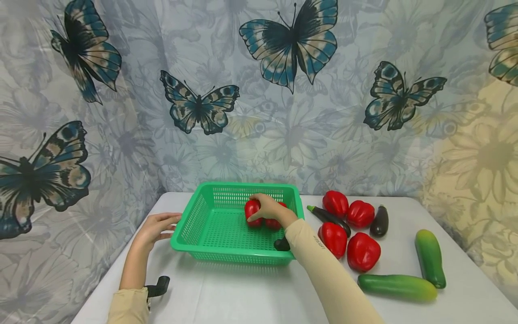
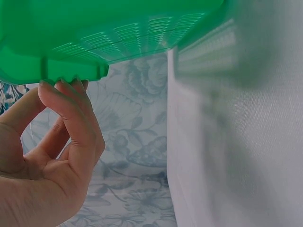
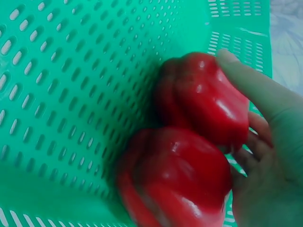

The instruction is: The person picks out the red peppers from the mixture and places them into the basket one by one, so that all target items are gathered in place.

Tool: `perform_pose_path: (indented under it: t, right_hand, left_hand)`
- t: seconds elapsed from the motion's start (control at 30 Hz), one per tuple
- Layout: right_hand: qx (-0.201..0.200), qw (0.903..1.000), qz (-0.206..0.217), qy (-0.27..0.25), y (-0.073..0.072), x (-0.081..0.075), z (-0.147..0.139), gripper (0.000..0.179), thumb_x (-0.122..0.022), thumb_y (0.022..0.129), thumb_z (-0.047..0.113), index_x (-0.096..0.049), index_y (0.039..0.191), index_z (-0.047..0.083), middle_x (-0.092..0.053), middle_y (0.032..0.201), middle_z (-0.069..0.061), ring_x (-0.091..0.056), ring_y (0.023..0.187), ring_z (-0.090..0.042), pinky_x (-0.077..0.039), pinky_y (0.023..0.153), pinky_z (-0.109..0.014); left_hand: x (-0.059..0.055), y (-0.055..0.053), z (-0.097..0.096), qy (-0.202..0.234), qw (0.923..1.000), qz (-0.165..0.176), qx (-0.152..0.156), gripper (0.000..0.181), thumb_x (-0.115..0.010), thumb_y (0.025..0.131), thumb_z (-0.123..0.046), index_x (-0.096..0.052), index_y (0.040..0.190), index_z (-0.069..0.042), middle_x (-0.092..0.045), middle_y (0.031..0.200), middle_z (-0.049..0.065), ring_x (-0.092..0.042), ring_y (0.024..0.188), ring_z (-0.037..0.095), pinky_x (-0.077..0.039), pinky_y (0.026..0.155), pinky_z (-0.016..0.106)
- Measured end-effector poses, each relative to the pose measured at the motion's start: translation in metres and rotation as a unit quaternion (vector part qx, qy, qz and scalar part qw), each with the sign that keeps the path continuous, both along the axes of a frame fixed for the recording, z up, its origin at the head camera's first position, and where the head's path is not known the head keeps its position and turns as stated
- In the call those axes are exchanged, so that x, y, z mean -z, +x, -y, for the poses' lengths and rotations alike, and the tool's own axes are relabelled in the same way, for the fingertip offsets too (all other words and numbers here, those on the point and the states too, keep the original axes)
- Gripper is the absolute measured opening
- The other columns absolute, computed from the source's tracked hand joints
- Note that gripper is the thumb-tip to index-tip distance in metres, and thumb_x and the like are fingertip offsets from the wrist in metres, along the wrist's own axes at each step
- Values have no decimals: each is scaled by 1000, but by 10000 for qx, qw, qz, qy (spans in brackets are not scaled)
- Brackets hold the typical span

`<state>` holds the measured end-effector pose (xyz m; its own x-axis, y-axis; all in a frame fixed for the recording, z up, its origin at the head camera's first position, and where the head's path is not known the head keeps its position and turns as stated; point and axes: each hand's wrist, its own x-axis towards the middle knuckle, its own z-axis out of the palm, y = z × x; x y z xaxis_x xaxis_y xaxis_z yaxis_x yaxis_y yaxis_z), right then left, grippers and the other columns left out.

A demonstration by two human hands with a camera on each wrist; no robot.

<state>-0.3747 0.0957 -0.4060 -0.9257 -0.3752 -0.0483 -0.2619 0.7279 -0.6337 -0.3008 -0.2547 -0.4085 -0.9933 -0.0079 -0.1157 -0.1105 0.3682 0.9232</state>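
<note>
A green perforated plastic basket (image 1: pixel 232 257) stands on the white table. Inside it, toward its right side, my right hand (image 1: pixel 270 209) grips a red bell pepper (image 1: pixel 251 211), thumb on one side and fingers on the other. A second red bell pepper (image 3: pixel 177 177) lies right beside the held one, partly hidden by the hand in the head view. At the basket's left end, my left hand (image 1: pixel 157 228) touches the rim with its fingertips, the fingers loosely bent in the left wrist view.
Right of the basket lie several red bell peppers (image 1: pixel 363 252), a long thin eggplant (image 1: pixel 329 219) and a short dark eggplant (image 1: pixel 379 222). Nearer the table's right edge are two green zucchini (image 1: pixel 396 287). A butterfly-print cloth (image 1: pixel 267 148) hangs behind the table (image 1: pixel 226 294).
</note>
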Motion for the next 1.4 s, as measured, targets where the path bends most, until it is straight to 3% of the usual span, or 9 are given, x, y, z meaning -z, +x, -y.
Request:
perform_pose_path:
  t: [0.3,1.07,1.4]
  right_hand:
    - [-33,9988,-44,-493,3,-8,-3,75,-82,79,21,-47,143,4,-50,145,-14,-47,135,-31,-43,110,-46]
    - [-74,9946,-342,-981,12,-41,-31,75,-79,83,33,-46,145,9,-49,147,-14,-44,138,-33,-39,112,-51]
    - [-58,9893,-384,-1408,18,-49,-49,71,-77,84,28,-45,145,8,-46,149,-13,-40,140,-34,-32,117,-52]
  left_hand:
    - [-1,0,-1,-38,10000,20,-5,56,-64,95,-34,-54,135,4,-67,103,-6,-64,82,6,-59,77,26]
    - [3,-1,1,2,9999,90,-55,58,-66,93,-37,-56,134,3,-66,102,-6,-64,82,7,-59,76,26]
    - [4,-2,2,28,10000,81,2,58,-66,94,-36,-55,135,3,-66,100,-7,-64,82,6,-59,77,26]
